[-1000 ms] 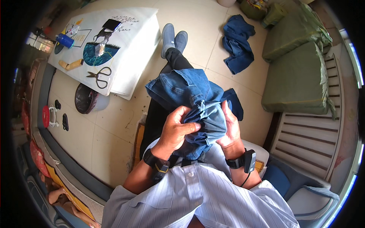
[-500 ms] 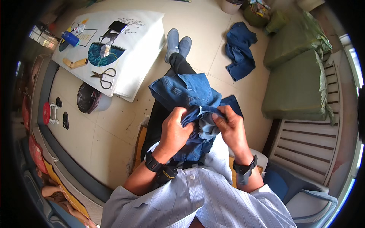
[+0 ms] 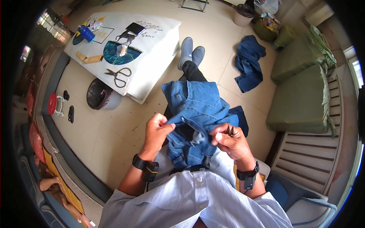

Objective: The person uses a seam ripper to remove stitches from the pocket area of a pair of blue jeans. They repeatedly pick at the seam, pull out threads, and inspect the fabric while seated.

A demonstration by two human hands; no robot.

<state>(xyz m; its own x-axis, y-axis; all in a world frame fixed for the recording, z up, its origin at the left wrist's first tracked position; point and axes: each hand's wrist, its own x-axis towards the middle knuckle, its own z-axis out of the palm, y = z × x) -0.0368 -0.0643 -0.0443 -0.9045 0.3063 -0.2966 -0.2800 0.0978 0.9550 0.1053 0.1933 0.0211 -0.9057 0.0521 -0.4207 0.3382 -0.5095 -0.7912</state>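
Hands are now drawing apart: left hand (image 3: 157, 131) pinching blue denim garment (image 3: 195, 114) on the lap, right hand (image 3: 230, 140) gripping a small dark tool (image 3: 229, 130), exposing the seam.

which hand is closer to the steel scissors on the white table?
Left. The left hand sits below and right of the steel scissors, pinching the blue denim garment. The right hand is farther right, across the garment.

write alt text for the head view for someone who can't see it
Seated person's left hand and right hand grip blue jeans on their lap. A white table with scissors stands ahead.
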